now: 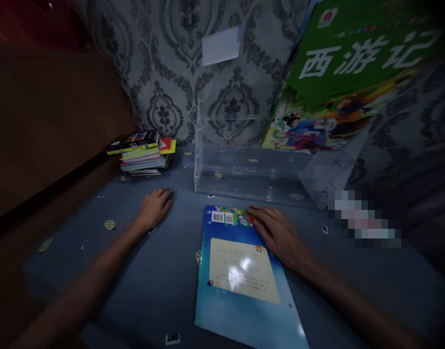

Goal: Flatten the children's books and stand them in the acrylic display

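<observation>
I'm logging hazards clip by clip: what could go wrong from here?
The blue book lies loose, with only the right hand at its upper corner, so a push might make it skid or twist.
The green book sits tilted at the clear rack; a knock could tip it.
The book stack is uneven, and the left hand reaching farther might topple it.

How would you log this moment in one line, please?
left hand: on blue patterned surface; right hand: on blue book; green book: upright on clear rack

Blue book [242,278] (cream panel [240,269]), grey damask wallpaper [186,53].
</observation>
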`<state>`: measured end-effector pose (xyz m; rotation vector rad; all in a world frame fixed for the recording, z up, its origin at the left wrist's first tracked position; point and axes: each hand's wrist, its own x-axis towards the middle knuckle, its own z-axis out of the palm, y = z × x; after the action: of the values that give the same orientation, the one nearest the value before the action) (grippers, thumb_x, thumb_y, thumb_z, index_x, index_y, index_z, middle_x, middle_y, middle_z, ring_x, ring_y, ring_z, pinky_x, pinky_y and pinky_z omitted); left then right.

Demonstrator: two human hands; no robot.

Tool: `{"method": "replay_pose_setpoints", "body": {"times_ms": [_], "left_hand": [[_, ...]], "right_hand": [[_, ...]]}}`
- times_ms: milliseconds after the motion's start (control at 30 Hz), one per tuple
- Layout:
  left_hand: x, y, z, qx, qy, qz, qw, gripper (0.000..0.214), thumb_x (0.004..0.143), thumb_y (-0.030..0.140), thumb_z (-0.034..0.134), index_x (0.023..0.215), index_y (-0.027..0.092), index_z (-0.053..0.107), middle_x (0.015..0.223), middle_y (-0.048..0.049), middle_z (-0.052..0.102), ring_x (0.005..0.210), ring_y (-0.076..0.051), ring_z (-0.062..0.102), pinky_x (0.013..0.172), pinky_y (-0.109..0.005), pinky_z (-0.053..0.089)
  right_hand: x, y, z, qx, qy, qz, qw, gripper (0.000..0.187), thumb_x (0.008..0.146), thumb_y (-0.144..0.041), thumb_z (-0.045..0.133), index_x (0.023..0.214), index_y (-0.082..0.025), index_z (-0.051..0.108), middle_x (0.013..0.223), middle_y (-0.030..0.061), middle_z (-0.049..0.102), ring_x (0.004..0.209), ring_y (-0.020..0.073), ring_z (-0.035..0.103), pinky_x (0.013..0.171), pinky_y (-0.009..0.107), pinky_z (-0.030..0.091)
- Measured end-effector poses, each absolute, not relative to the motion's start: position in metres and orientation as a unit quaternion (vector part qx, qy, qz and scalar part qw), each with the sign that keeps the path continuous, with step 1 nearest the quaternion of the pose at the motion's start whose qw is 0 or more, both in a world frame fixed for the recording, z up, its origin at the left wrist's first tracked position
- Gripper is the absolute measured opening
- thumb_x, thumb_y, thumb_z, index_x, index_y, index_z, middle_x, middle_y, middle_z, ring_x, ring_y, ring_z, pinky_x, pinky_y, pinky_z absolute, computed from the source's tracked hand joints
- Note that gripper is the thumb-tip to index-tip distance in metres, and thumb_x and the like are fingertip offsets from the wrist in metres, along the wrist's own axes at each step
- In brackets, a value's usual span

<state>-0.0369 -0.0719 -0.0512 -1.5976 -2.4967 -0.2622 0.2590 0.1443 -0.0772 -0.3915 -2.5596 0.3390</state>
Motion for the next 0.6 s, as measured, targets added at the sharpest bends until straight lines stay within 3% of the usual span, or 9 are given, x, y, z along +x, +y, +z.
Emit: {"method": "replay_pose_setpoints", "body": {"times_ms": [100, 200, 300, 433, 600], "left_hand": [[-0.044, -0.078, -0.044, -0.502, -0.855, -0.084, 0.100, 0.034, 0.097, 0.026, 0.038, 0.121, 0.014, 0.060, 0.122, -0.0168, 0.063, 0.111, -0.032, 0.058, 0.094, -0.051, 0.048], [-0.016, -0.075, -0.039, -0.570, -0.807, -0.128, 0.090, 0.035, 0.098, 0.027, 0.037, 0.121, 0.013, 0.059, 0.119, -0.0157, 0.064, 0.110, -0.030, 0.058, 0.096, -0.049, 0.048], [0.036, -0.077, -0.040, -0.689, -0.703, -0.175, 0.027, 0.037, 0.101, 0.035, 0.038, 0.129, 0.017, 0.055, 0.133, -0.0133, 0.058, 0.121, -0.025, 0.054, 0.104, -0.045, 0.046], [0.090, -0.089, -0.045, -0.774, -0.614, -0.152, -0.029, 0.051, 0.100, 0.046, 0.040, 0.142, 0.017, 0.044, 0.152, -0.0162, 0.041, 0.144, -0.030, 0.032, 0.116, -0.052, 0.034], [0.101, -0.099, -0.048, -0.781, -0.609, -0.120, -0.067, 0.064, 0.098, 0.052, 0.042, 0.154, 0.026, 0.025, 0.161, -0.0107, 0.027, 0.150, -0.032, 0.018, 0.118, -0.058, 0.026]], "right_hand": [[0.268, 0.140, -0.077, -0.179, -0.940, 0.129, 0.260, 0.040, 0.098, -0.035, 0.038, 0.121, -0.016, 0.064, 0.127, 0.0169, 0.064, 0.121, 0.0319, 0.059, 0.099, 0.052, 0.052], [0.287, 0.129, -0.074, -0.201, -0.937, 0.121, 0.259, 0.040, 0.097, -0.034, 0.040, 0.126, -0.014, 0.061, 0.134, 0.0196, 0.058, 0.126, 0.0329, 0.056, 0.100, 0.052, 0.052], [0.311, 0.112, -0.070, -0.197, -0.942, 0.112, 0.246, 0.039, 0.097, -0.033, 0.043, 0.128, -0.014, 0.059, 0.138, 0.0208, 0.054, 0.126, 0.0336, 0.055, 0.098, 0.053, 0.052], [0.340, 0.086, -0.066, -0.160, -0.955, 0.118, 0.222, 0.036, 0.098, -0.030, 0.043, 0.128, -0.017, 0.058, 0.135, 0.0183, 0.059, 0.123, 0.0311, 0.058, 0.099, 0.053, 0.052], [0.358, 0.064, -0.062, -0.148, -0.956, 0.137, 0.212, 0.036, 0.099, -0.025, 0.043, 0.132, -0.017, 0.057, 0.132, 0.0166, 0.062, 0.126, 0.0281, 0.056, 0.103, 0.052, 0.050]]}}
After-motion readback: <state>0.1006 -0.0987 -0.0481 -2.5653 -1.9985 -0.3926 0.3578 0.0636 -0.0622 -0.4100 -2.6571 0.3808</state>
